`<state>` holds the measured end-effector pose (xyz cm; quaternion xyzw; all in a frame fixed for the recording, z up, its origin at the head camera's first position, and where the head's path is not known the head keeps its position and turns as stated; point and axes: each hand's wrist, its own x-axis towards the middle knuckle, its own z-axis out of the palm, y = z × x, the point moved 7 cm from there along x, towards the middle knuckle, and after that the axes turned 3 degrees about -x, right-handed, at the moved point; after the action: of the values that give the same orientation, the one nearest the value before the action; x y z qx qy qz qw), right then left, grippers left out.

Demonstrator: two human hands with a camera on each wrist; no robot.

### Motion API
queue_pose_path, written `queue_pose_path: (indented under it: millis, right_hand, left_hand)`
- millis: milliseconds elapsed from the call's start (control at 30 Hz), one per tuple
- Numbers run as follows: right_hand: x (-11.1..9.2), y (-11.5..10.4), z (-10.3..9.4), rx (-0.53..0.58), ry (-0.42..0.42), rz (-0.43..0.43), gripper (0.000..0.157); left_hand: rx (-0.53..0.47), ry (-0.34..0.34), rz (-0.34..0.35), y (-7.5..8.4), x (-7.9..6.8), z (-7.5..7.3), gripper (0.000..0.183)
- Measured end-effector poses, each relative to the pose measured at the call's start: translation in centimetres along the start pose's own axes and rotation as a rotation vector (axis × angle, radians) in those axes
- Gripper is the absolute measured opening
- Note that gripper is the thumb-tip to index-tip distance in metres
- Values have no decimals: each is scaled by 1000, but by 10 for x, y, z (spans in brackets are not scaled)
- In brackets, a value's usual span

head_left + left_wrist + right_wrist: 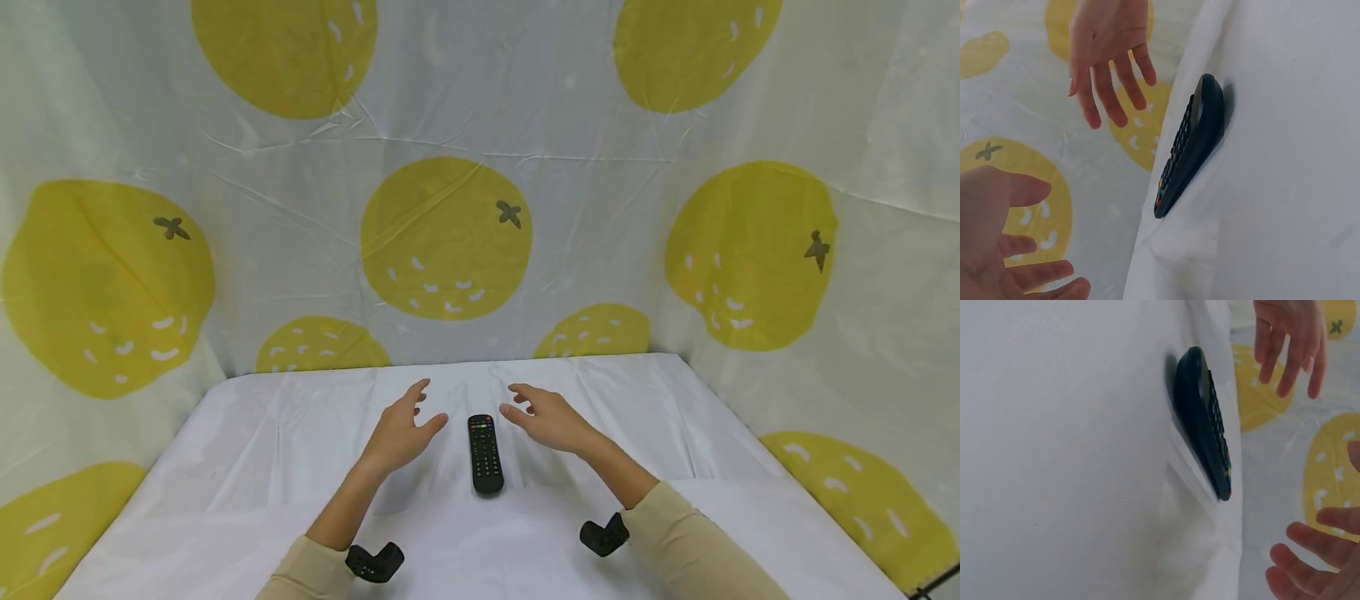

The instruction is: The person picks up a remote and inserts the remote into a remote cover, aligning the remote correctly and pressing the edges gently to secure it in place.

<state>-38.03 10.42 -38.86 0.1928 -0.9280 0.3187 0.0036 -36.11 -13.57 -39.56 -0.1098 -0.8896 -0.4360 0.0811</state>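
A black remote control (485, 455) lies buttons up on the white cloth, its long side running away from me, a red button at the far end. To its left, my left hand (401, 433) hovers with fingers spread and relaxed, holding nothing. On the other side my right hand (551, 418) is held in much the same way, thumb toward the remote and nothing in it. Both hands are apart from the remote. In the left wrist view the remote (1192, 147) shows from its side, and the right wrist view shows the opposite side of the remote (1202, 422).
White cloth (225, 467) with folds covers the table. A pale curtain (577, 217) printed with large yellow fruits hangs behind it and along both sides. Black wrist devices (375, 562) sit by the beige sleeves (697, 542). A thin dark rod (937, 579) shows at lower right.
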Motion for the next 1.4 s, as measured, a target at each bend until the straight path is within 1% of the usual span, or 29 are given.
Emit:
queue_pose_path:
  millis: [100, 200, 367, 567, 800, 867, 1000, 1033, 1133, 1233, 1300, 1400]
  right_hand:
    - [0, 3, 7, 45, -20, 52, 58]
    - [-1, 6, 13, 62, -34, 87, 57]
    - [1, 13, 26, 121, -67, 135, 55]
    - [6, 18, 36, 223, -98, 168, 45]
    - [8, 22, 44, 312, -135, 188, 35]
    - [7, 22, 46, 339, -152, 191, 31]
    - [8, 23, 51, 394, -193, 200, 24]
    - [9, 23, 53, 408, -201, 203, 23]
    - [11, 24, 59, 453, -223, 214, 23]
    - [14, 27, 63, 498, -223, 243, 22]
    - [16, 29, 64, 523, -214, 275, 21]
    - [16, 32, 65, 549, -199, 318, 20]
  left_hand:
    - [-38, 2, -54, -3, 1, 7, 67]
    - [-57, -4, -104, -6, 2, 14, 64]
    - [-77, -29, -143, -10, 5, 25, 61]
    - [-84, -59, -180, -12, 8, 34, 57]
    - [-183, -107, -178, -13, 11, 44, 47]
    - [-230, -127, -199, -15, 11, 49, 43]
    - [-328, -156, -281, -20, 10, 58, 36]
    - [-352, -158, -300, -21, 10, 60, 34]
    - [-410, -153, -322, -23, 12, 64, 29]
    - [-459, -139, -321, -24, 15, 67, 26]
    - [-467, -133, -320, -25, 17, 69, 25]
    - [-448, -126, -318, -27, 18, 71, 24]
